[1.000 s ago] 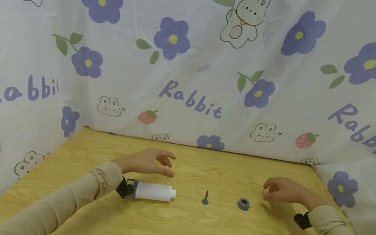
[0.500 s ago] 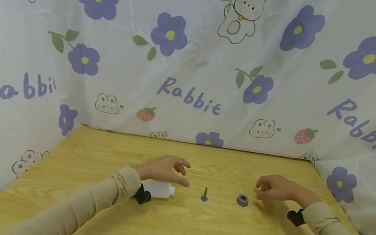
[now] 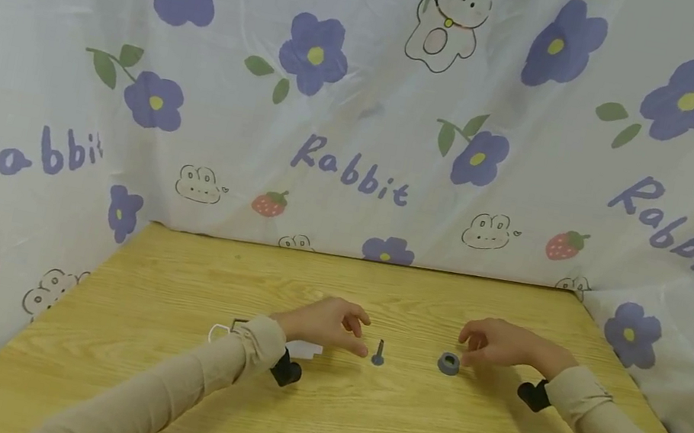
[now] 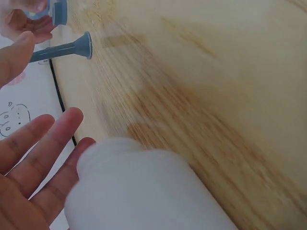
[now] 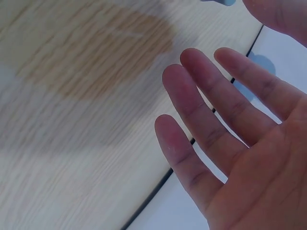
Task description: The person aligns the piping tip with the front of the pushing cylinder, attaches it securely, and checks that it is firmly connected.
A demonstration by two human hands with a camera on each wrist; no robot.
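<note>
A small grey-blue piece with a thin stem and a flared foot [image 3: 378, 354] stands on the table. My left hand [image 3: 331, 322] is just left of it, thumb and fingers parted, holding nothing. In the left wrist view the thumb [image 4: 14, 60] overlaps the stem's end; contact cannot be told. Below that hand lies a white bottle [image 4: 144, 191] on its side, mostly hidden by the wrist in the head view. To the right sits a grey ring [image 3: 449, 364]. My right hand [image 3: 506, 343] hovers beside it, fingers loosely bent in the head view and gripping nothing.
The wooden table [image 3: 352, 426] meets a white curtain [image 3: 365, 111] with printed rabbits and flowers at its back edge. A white loop [image 3: 218, 333] shows left of the left cuff. Both wrists carry black camera mounts.
My left hand has moved right, over the bottle and up to the stemmed piece. My right hand has drifted left toward the ring. The objects seem to stay in place.
</note>
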